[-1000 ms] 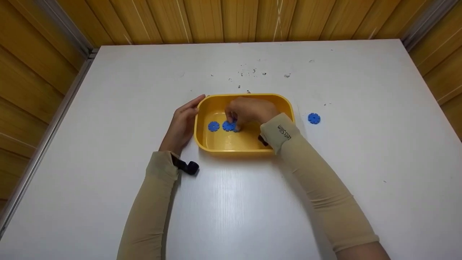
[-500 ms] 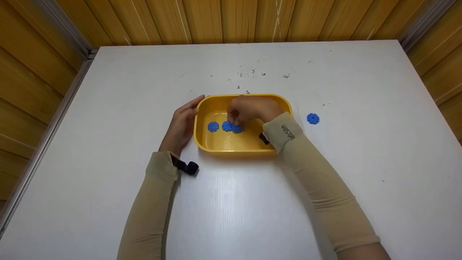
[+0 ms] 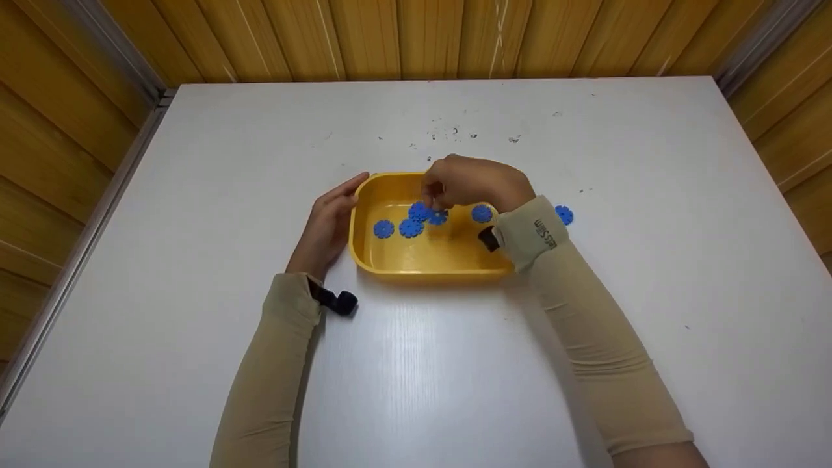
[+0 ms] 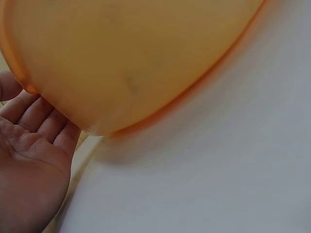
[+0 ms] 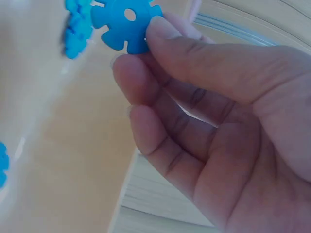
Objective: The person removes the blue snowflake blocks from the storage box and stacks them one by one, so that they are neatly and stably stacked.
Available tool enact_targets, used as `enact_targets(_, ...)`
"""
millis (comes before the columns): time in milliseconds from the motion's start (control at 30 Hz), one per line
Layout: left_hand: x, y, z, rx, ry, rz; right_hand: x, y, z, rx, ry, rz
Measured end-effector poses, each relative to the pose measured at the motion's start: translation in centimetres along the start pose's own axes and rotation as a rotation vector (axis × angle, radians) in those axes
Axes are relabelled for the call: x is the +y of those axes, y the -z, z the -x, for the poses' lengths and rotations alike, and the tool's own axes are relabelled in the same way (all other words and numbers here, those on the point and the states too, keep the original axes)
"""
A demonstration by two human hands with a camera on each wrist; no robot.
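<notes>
A yellow plastic tub [image 3: 416, 275] stands on the white table. At its left end, my left hand [image 3: 327, 224] holds the wall; the left wrist view shows the fingers against the outside and the thumb by the rim. Over the tub, my right hand [image 3: 478, 182] pinches a blue notched plastic disc [image 5: 127, 24] between thumb and fingers. Below lie several similar pieces: a single disc [image 3: 384, 229] at left, a cluster [image 3: 411, 227] in the middle, some overlapping, and another disc [image 3: 481, 213] near the right end.
One more blue disc [image 3: 565, 215] lies on the white table [image 3: 403, 370] right of the tub, partly hidden by the right sleeve. Dark scuff marks dot the far tabletop. Wooden slat walls [image 3: 429, 39] stand behind and at both sides.
My right hand has risen and shifted right, with a blue disc lifted in its fingers. A disc near the tub's right end has come into view. The left hand keeps its place.
</notes>
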State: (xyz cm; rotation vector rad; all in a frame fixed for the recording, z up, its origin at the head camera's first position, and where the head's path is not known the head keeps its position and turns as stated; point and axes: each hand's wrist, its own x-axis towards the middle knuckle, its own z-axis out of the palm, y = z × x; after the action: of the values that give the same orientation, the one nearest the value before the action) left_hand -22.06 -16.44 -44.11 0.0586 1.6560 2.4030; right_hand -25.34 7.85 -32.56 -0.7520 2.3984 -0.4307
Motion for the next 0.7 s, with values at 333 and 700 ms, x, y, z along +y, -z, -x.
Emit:
enact_targets(333, -0.1, -0.1, -0.1, 0.002, 0.002, -0.002, 2.0, 1.6, 2.3, 0.070, 0.017, -0.036)
enact_targets(700, 0.0, 0.0, 0.0, 0.000, 0.002, 0.001, 4.9, 2.1, 4.4, 0.159, 0.008, -0.054)
